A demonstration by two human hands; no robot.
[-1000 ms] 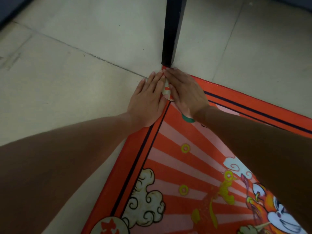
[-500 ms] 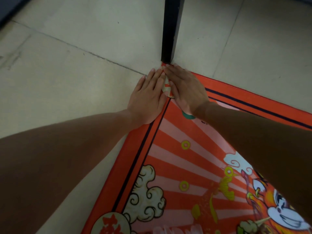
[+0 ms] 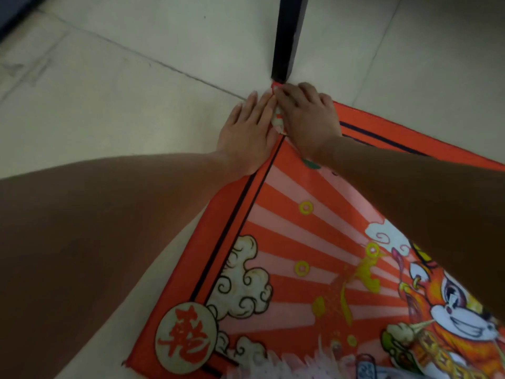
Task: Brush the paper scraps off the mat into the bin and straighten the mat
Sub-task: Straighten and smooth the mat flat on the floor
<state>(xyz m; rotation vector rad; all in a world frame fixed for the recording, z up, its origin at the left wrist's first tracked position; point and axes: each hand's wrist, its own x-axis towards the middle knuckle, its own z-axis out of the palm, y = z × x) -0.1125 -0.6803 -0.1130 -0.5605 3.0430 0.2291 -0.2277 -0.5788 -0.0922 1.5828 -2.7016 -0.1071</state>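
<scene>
A red-orange mat (image 3: 287, 242) with striped rays, clouds and a cartoon figure lies on the tiled floor. Its far corner sits right at the foot of a black table leg (image 3: 287, 36). My left hand (image 3: 246, 132) lies flat with straight fingers, half on the floor and half on the mat's left border. My right hand (image 3: 308, 119) rests on the same corner with its fingers bent at the knuckles, fingertips at the very tip of the corner. No paper scraps or bin show in this view.
Pale floor tiles (image 3: 109, 105) with grout lines spread to the left and behind the mat. A dark edge of furniture or wall (image 3: 11, 12) sits at the top left. A whitish fuzzy thing (image 3: 287, 365) pokes in at the bottom edge over the mat.
My right hand's fingers went from flat to bent at the mat's corner. The camera drew back, so more of the mat's near edge shows. My left hand stayed flat.
</scene>
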